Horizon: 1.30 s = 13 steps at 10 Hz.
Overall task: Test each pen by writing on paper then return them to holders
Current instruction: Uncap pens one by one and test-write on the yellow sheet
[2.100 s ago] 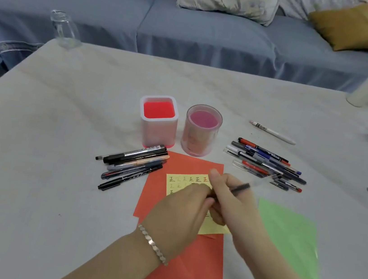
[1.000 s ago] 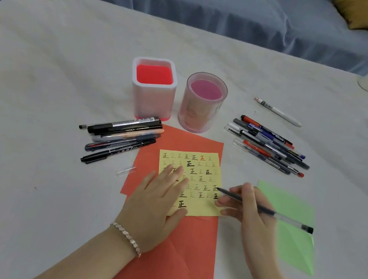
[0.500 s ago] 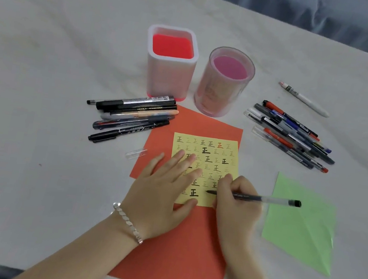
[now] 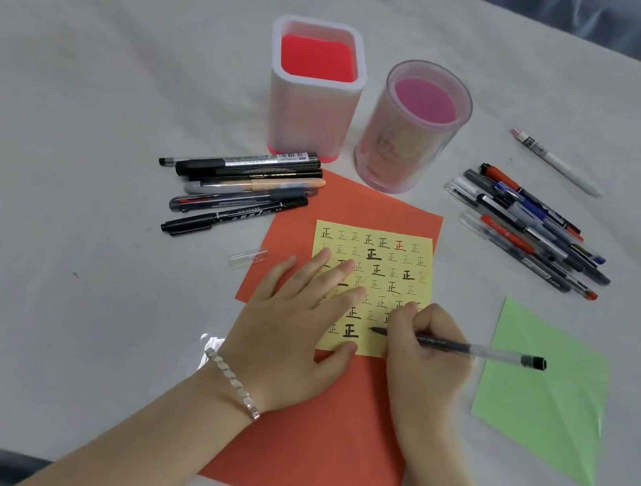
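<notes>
A yellow note (image 4: 390, 265) covered in written characters lies on an orange sheet (image 4: 325, 429). My left hand (image 4: 289, 333) presses flat on the note's left side, fingers spread. My right hand (image 4: 424, 356) grips a clear-barrelled black pen (image 4: 472, 349), its tip touching the note's lower row. A clear pen cap (image 4: 247, 257) lies left of the orange sheet. Behind stand a square pink holder (image 4: 311, 118) and a round pink holder (image 4: 405, 152), both holding no pens. Several pens lie in a left pile (image 4: 240, 186) and a right pile (image 4: 526, 230).
A single white pen (image 4: 556, 162) lies apart at the back right. A green paper sheet (image 4: 544, 394) rests right of my right hand. The white table's (image 4: 60, 268) front edge runs just below the orange sheet.
My hands uncapped the pen, the cap now lies on the table, my left hand flattened on the note, and my right hand brought the tip onto the bottom row. The camera tilted down.
</notes>
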{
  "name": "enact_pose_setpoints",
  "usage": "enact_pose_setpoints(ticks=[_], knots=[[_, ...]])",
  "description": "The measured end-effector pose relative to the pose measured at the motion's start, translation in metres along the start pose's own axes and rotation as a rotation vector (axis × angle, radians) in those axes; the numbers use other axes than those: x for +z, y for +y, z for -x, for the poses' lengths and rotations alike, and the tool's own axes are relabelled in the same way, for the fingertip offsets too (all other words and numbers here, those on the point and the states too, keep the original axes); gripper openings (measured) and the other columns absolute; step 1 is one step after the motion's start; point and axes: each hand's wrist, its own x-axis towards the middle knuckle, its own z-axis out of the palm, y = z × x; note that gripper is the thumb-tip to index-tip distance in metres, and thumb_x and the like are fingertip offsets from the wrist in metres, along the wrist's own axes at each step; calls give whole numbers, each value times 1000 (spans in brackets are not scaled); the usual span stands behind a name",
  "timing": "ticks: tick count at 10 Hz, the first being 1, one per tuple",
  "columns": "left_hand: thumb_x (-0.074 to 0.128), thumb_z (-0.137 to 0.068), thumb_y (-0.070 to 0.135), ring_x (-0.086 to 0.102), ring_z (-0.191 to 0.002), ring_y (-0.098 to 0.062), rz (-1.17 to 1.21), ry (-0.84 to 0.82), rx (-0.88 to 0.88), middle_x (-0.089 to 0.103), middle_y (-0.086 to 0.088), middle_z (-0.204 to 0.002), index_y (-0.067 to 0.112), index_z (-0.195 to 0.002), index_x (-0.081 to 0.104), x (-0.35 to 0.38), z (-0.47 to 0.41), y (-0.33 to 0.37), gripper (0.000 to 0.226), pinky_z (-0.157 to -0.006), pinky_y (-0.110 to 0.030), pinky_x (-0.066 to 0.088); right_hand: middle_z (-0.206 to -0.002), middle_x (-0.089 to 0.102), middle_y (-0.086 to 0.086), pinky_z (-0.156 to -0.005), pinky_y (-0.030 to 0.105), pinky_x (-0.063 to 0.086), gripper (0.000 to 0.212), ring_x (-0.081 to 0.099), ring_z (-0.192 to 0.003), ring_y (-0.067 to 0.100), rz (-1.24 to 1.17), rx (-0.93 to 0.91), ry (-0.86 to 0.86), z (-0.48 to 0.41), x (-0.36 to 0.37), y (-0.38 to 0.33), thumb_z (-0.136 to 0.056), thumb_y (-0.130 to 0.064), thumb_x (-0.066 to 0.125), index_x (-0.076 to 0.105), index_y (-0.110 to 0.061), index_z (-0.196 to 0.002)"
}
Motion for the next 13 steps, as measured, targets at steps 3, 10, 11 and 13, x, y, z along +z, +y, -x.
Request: enact_pose_setpoints(ticks=[3, 10, 11, 13], knots=[[40, -80, 49, 26, -137, -15, 1, 3, 0, 42, 6, -143, 29, -126, 54, -1, 0, 1, 51, -110, -38, 11, -44, 31, -4, -46, 15, 25, 35, 28, -44, 7, -6, -42, -9, -1, 3, 4, -72, -17, 52, 27, -20, -47], [41, -80, 49, 26, -138, -15, 4, 2, -7, 41, 6, -143, 30, -126, 53, -1, 0, 1, 51, -110, -38, 11, -40, 29, -5, -44, 14, 22, 35, 27, -42, 6, -14, -33, 9, -2, -1, 6, -67, -12, 51, 25, -21, -45], [41, -80, 49, 25, -138, -15, 3, 1, -5, 40, 7, -144, 30, -126, 52, -1, 0, 1, 51, -111, -37, 10, -40, 29, -6, -44, 14, 22, 36, 26, -42, 6, -10, -53, 9, -2, 0, 6, -67, -12, 51, 25, -23, -45], [40, -81, 49, 24, -138, -15, 5, -2, -8, 40, 7, -144, 30, -127, 52, -1, 1, 1, 51, -111, -38, 10, -46, 31, 0, -44, 15, 21, 35, 26, -42, 7, -11, -56, 24, -2, -1, 6, -68, -12, 50, 25, -21, -46]])
